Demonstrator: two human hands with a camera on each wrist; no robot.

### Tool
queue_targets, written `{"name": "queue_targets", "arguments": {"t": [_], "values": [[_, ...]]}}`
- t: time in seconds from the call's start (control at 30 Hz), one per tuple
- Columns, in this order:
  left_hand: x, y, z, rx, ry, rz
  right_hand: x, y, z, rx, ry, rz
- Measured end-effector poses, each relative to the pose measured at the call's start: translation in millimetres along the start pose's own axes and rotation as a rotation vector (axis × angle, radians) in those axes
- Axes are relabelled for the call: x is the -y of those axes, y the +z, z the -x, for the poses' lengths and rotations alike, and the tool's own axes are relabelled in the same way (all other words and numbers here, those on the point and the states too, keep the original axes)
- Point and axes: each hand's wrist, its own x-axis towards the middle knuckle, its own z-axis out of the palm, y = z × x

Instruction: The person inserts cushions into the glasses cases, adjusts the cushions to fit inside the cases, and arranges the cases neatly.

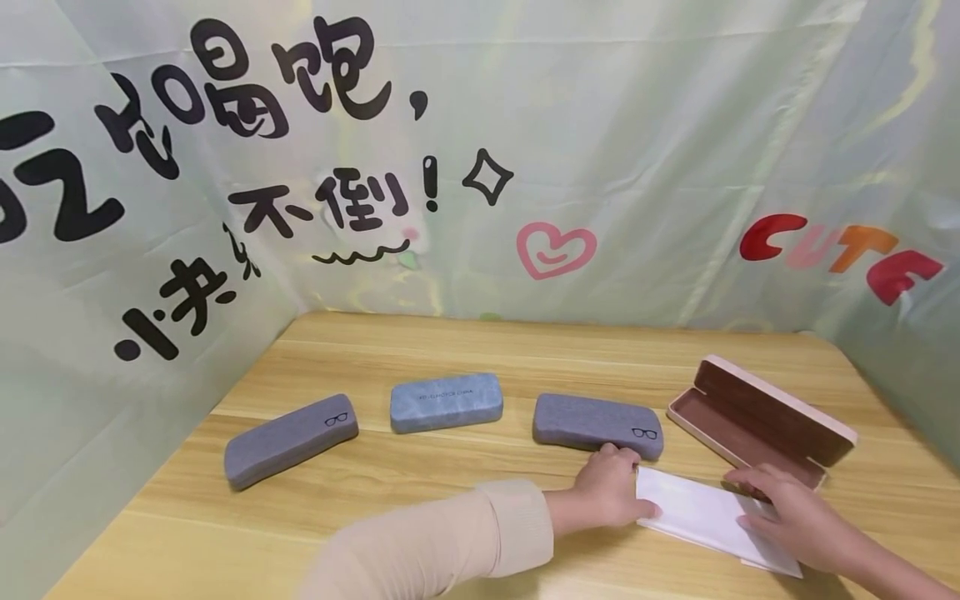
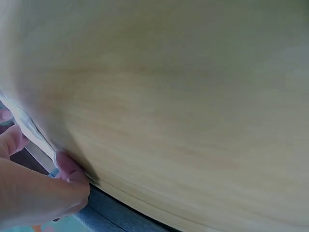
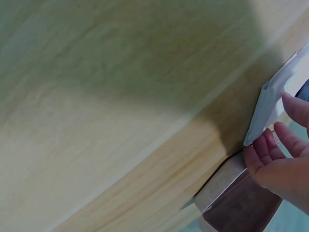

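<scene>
A folded white cloth [image 1: 705,510] lies flat and slanting between the two hands, in front of an open pink glasses case [image 1: 750,421] with a brown lining. At its left end my left hand [image 1: 611,487] pinches the cloth, the thumb on the near corner and the fingers by the far edge. My right hand [image 1: 798,517] holds the other end, thumb on top and fingers at the far edge, close to the case. Folded layers of the cloth [image 3: 270,101] show along its edge in the right wrist view. Part of the right end is hidden under that hand.
Just beyond the left hand lies a closed grey-purple glasses case [image 1: 596,423]. A light blue case [image 1: 446,402] and another grey-purple case [image 1: 292,442] lie farther left. Pale curtains with printed lettering [image 1: 360,200] enclose the wooden table [image 1: 450,337].
</scene>
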Motion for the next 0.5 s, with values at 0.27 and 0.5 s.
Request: {"name": "queue_targets", "arguments": {"t": [0.27,0.5], "values": [[-9.7,6.1,-2.2,-0.038,-0.068,-0.091,-2,3,0,0.032,-0.016,-0.021],[-14.1,9.1,-3.6,-0.075,-0.061,-0.116,1,-3,-4,0.113,0.058,-0.039]]}}
